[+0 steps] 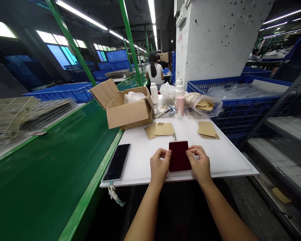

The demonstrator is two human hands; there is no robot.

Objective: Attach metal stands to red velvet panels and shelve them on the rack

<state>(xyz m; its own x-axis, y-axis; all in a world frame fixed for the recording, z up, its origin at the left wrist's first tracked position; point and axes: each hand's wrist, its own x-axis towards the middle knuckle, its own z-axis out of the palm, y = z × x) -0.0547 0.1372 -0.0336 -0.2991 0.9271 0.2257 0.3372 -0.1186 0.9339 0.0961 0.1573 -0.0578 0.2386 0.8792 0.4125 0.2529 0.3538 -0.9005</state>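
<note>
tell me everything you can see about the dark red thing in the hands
The dark red piece is flat and nearly square, with a plain, matte face that looks like fabric or velvet and a thin pale line along its far edge. Its face is turned up toward the camera. The left hand and right hand grip its opposite sides, over the white table; whether it touches the tabletop is unclear.

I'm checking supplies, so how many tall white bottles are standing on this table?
3: a white bottle by the cardboard box, another white bottle behind the pink bottle, and a third white bottle partly hidden behind that one. More could be hidden.
</note>
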